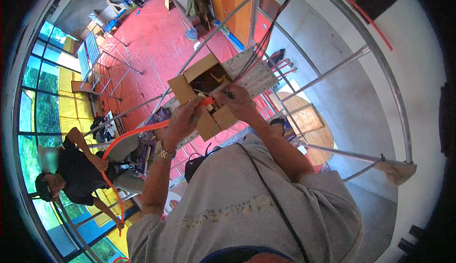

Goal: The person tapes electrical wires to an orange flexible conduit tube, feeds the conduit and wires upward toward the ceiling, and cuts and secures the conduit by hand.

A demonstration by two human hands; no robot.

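My left hand [187,115] is closed on a flexible orange tube [134,132] near its end. My right hand [240,104] is closed beside it around the lower ends of the dark cables [249,66] hanging from above; small details between my fingers are hard to make out. Just beyond and below both hands sits an open cardboard box [201,69] with small items inside, on a perforated metal scaffold plank [256,70]. The tube curves from my left hand down toward the lower left, through a co-worker's hands.
A co-worker [78,172] in a dark shirt is at the lower left by the windows. Metal scaffold tubes [387,80] surround me. Below are a pink covered floor [142,44], a round wooden top [316,146] at right and a wheeled frame with blue slats [88,56].
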